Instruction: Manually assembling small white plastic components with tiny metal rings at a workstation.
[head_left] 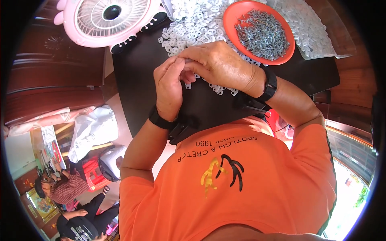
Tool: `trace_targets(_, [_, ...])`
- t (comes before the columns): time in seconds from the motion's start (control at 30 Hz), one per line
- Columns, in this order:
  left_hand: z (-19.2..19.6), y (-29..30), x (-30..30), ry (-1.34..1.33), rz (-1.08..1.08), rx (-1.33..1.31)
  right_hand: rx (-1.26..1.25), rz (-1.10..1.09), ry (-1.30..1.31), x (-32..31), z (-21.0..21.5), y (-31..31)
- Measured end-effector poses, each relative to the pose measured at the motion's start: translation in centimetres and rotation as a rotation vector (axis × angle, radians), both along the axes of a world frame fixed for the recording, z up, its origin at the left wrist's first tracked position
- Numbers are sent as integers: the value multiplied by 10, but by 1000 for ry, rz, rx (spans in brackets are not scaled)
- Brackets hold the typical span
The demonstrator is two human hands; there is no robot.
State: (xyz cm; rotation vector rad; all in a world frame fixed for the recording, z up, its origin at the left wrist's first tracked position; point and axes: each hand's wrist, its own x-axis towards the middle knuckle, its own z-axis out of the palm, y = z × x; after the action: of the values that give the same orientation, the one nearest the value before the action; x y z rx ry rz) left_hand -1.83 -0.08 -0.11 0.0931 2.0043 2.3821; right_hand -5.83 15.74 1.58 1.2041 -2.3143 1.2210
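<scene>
Hands meeting mid-surface: left hand (169, 86) and right hand (219, 64), fingertips pinched together on small white plastic piece (185, 60), mostly hidden. Dark surface (209, 108) bare toward near edge. Orange bowl (231, 18) of metal parts beyond.

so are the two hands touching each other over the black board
Touching: the head view shows the right hand fingertips meeting the left hand fingertips, with no gap, above the black board.

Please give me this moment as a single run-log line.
left hand: pinching small white piece | right hand: fingertips meeting left | near: white plastic pieces, orange bowl of screws
</scene>
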Motion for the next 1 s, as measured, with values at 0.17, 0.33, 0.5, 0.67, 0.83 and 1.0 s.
trace_targets(0.17, [1, 2, 2, 22, 10, -13, -3, 5, -30, 0, -1, 0])
trace_targets(0.33, [3, 3, 1, 53, 33, -36, 1, 11, -75, -1, 0, 0])
trace_targets(0.5, [2, 1, -2, 107, 51, -153, -28, -57, 104, -7, 10, 11])
trace_targets(0.67, [4, -4, -3, 99, 72, -137, -54, -453, 505, -26, 65, 56])
trace_targets(0.83, [4, -2, -4, 126, 63, -128, 32, -1039, 545, -45, 130, 143])
trace_targets(1.0, [2, -5, -9, 133, 114, -84, -52, -1077, 956, -29, 133, 139])
